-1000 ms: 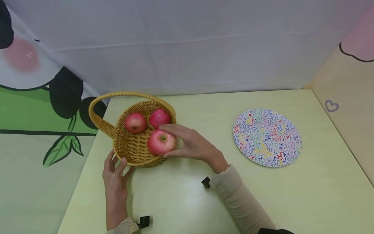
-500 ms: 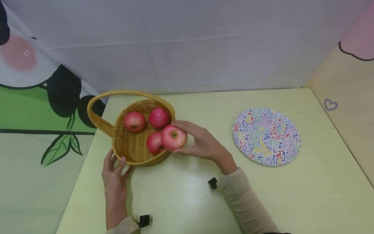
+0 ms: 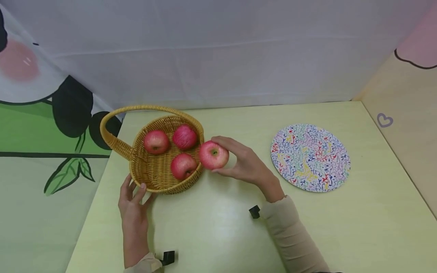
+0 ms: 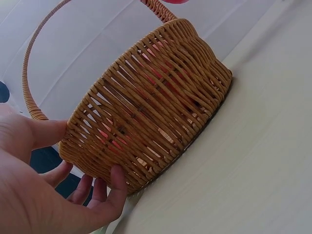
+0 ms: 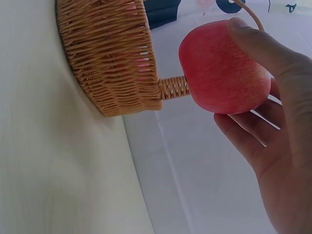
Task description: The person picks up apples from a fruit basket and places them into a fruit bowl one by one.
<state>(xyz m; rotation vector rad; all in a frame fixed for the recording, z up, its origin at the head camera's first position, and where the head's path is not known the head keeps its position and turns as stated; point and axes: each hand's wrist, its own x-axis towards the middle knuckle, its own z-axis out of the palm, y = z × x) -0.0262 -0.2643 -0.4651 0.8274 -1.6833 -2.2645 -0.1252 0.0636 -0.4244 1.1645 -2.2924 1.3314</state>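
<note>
My right hand (image 3: 250, 165) holds a red apple (image 3: 214, 155) between thumb and fingers, just off the right rim of a wicker basket (image 3: 155, 178). In the right wrist view this held apple (image 5: 222, 68) is up off the table, with its smooth red side showing. Inside the basket lie three more: one apple (image 3: 156, 142) at left, a darker one (image 3: 185, 137) at the back and another (image 3: 183, 167) at front right. My left hand (image 3: 133, 206) grips the basket's near left side; the left wrist view has its thumb at the rim and fingers (image 4: 117, 187) against the woven wall.
A round board (image 3: 310, 157) with a multicoloured squiggle pattern lies on the pale table (image 3: 218, 227) at right. The basket's tall handle (image 3: 150, 109) arches up at the back left. A pale cloth (image 3: 218, 57) hangs behind the table, and printed panels flank both sides.
My right hand has lifted the apple out over the basket's right rim and moved right, uncovering the apple at front right. My left hand stays on the basket.
</note>
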